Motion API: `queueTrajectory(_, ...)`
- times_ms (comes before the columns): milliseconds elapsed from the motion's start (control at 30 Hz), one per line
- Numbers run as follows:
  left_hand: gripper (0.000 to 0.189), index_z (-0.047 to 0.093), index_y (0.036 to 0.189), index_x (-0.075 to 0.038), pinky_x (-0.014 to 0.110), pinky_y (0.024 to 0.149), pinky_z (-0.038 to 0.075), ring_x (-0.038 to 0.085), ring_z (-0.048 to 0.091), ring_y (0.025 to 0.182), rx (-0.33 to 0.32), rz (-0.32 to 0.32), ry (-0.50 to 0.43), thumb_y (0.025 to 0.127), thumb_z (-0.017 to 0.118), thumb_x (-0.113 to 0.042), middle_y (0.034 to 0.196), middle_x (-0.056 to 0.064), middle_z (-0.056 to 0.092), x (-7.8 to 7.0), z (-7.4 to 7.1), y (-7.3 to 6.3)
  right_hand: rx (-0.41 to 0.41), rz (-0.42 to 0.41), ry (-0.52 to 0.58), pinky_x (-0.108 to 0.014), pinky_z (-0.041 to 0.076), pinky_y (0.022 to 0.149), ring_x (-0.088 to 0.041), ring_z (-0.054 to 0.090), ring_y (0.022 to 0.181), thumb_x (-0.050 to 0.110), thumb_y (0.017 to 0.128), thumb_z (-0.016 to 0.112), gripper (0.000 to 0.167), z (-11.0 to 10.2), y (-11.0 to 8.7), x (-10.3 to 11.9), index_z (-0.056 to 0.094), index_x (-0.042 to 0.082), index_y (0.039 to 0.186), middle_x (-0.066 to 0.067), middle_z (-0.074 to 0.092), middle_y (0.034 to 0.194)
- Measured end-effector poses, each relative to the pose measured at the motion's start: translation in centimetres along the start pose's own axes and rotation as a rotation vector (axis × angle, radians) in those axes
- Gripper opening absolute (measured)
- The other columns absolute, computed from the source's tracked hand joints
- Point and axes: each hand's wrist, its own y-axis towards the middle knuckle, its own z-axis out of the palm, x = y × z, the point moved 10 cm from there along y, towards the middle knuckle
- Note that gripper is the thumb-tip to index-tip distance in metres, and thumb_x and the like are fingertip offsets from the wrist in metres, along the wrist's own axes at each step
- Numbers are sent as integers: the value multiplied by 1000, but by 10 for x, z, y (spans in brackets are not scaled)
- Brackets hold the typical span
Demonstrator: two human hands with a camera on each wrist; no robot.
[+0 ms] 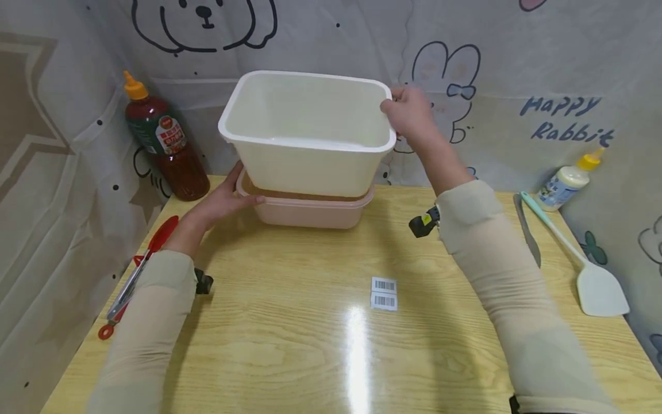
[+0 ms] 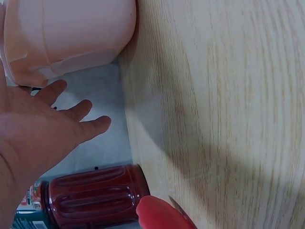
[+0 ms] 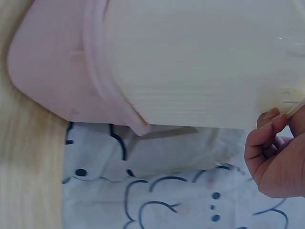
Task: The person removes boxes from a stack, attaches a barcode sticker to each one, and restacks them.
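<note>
A cream-white plastic bin [image 1: 310, 167] is lifted, its lower part inside a shallower-looking pink bin [image 1: 310, 214] at the back of the table. My right hand [image 1: 411, 115] pinches the white bin's right rim between thumb and fingers; the right wrist view shows the same right hand [image 3: 276, 152] at that rim. At the pink bin's left end is my left hand [image 1: 222, 201], thumb laid along the rim. In the left wrist view the left hand's fingers [image 2: 81, 110] are spread and fairly straight beside the pink bin [image 2: 76, 33].
A red sauce bottle [image 1: 173, 149] stands back left, with red-tipped tongs [image 1: 137, 276] nearer me. A barcode label [image 1: 384, 293] lies mid-table. At right are a white-headed spatula [image 1: 602, 290], a grey knife-like blade [image 1: 527, 233] and a small yellow-capped bottle [image 1: 566, 183]. Printed cloth [image 1: 331, 34] hangs behind.
</note>
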Motion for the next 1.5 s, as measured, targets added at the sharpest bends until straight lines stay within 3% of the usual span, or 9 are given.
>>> queueTrajectory(200,108,-11,161,-40,67,124,8,32,5,159,14,-25,-42,94,73,-35,173,3,0,2,1,2,4,14,68,-21,54,63,-14,66,77,23,105,48,39,-30,-6,9,61,7,138,-2,67,99)
queueTrajectory(300,111,-13,161,-38,66,124,8,33,4,159,16,-32,-59,92,74,-35,173,2,0,0,2,3,-6,45,71,-21,56,69,-14,68,84,26,105,50,42,-53,-7,2,59,8,141,1,67,103)
queueTrajectory(567,113,-12,160,-43,69,122,12,37,7,159,-53,-44,56,89,75,-46,173,1,-2,-4,-3,0,-18,93,148,-18,57,68,-8,68,83,31,107,49,51,-112,-10,-38,45,12,153,6,63,103)
queueTrajectory(800,111,-6,161,-44,71,120,15,39,11,158,-56,-63,76,86,76,-52,173,5,6,-1,-3,-2,-15,144,148,-21,58,66,-7,68,82,34,105,51,57,-155,-24,-85,39,13,157,7,61,105)
queueTrajectory(1133,106,-5,161,-45,72,119,15,39,13,158,-70,-56,87,89,73,-50,173,4,8,0,-9,-9,-15,179,6,-24,59,63,-3,67,75,39,106,47,64,-177,-37,-135,27,13,161,13,58,104)
queueTrajectory(1367,102,4,164,-36,69,121,16,40,21,155,-100,42,136,91,74,-43,170,10,19,-8,-9,-12,-55,174,-73,-23,58,61,-3,67,70,38,107,42,63,-194,-44,-167,29,6,160,18,58,90)
queueTrajectory(1500,101,6,164,-31,67,122,18,40,25,153,-121,67,171,91,75,-42,169,12,23,-12,-10,-13,-59,206,-113,-24,57,60,-2,65,67,42,106,41,68,-202,-47,-183,23,6,161,18,57,91)
